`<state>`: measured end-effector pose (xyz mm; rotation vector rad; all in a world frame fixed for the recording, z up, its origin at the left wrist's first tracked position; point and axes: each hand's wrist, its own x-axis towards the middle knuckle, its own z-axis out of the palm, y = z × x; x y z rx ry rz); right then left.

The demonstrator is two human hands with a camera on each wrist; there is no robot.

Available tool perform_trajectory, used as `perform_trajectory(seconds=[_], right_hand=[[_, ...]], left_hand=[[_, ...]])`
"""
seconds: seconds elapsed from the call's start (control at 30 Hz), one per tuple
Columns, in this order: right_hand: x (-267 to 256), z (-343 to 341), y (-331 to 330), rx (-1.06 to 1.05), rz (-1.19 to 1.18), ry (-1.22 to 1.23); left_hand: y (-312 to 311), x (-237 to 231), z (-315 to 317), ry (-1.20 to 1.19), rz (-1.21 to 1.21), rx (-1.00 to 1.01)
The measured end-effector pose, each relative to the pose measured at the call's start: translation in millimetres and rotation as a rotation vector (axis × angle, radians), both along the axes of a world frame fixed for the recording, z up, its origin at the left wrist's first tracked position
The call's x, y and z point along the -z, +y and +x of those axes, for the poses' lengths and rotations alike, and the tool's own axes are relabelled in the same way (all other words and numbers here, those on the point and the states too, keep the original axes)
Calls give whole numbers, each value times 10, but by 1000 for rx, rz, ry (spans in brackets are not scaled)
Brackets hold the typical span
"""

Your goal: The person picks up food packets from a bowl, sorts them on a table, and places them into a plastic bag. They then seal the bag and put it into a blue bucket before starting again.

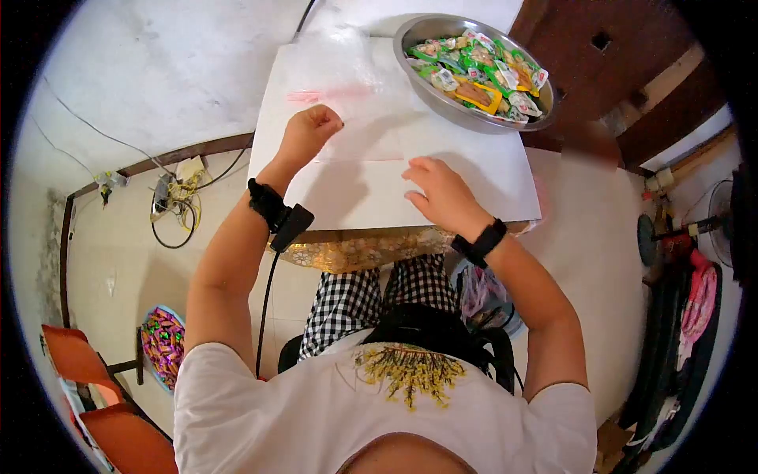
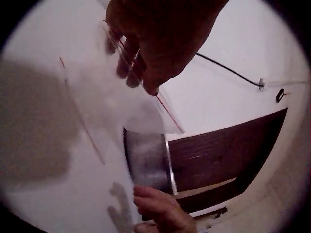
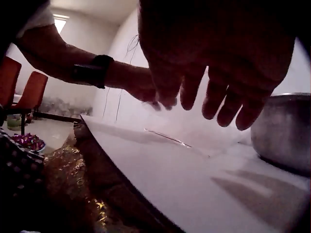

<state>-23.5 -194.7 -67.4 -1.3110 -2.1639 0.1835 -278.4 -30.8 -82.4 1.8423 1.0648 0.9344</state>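
My left hand (image 1: pixel 309 136) is raised over the white tabletop (image 1: pixel 347 205), thumb and fingers pinching a clear plastic bag (image 2: pixel 168 116) with a thin red line along its edge. In the left wrist view the bag hangs from the fingertips, and a second red line (image 2: pixel 82 114) runs lower over the tabletop. My right hand (image 1: pixel 442 192) hovers above the right side of the table, fingers extended and holding nothing. Beyond it stands a steel bowl (image 1: pixel 407 59) heaped with green and yellow snack packets (image 1: pixel 482 67). Clear bags (image 1: pixel 335 63) with pink-red strips lie at the back left.
A gold patterned cloth (image 1: pixel 347 251) hangs under the table's front edge. On the floor at left are a basin of purple wrapped sweets (image 1: pixel 163 347), orange chairs (image 1: pixel 118 426) and cables (image 1: pixel 178 193). A basin with plastic bags (image 1: pixel 483 296) sits below the table; a fan (image 1: pixel 714 221) is at right.
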Motion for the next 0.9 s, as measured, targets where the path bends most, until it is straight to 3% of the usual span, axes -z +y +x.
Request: perform_trajectory(seconds=[0.1,0.2,0.27,0.37,0.47,0.6,0.63,0.73,0.77,0.87,0.9], right_hand=[[-4,-84,367,175,-191,13],[6,-170,764,370,-369,-63],[63,-265,958,508,-434,-182],[253,-330,1138,630,-422,-216],[265,-318,1241,571,-523,-214],[644,-230,1476,433,-390,-18],[676,-211,1486,339,-254,129],[228,-356,1403,271,-226,362],[169,-357,1456,242,-99,359],[-42,-366,1724,113,-175,728],[-95,-358,1851,101,-146,733]], left_hand=[[-249,-389,-88,-1,358,-329],[-516,-405,-327,-24,512,-560],[-654,-179,-558,8,648,-521],[-1121,133,-784,307,775,-309],[-1477,328,-858,436,750,-33],[-1541,584,-880,346,593,-193],[-1544,594,-838,332,575,-249],[-1555,602,-744,313,520,-363],[-1544,592,-730,312,503,-392],[-1444,520,-736,309,376,-362],[-1413,499,-743,334,394,-355]])
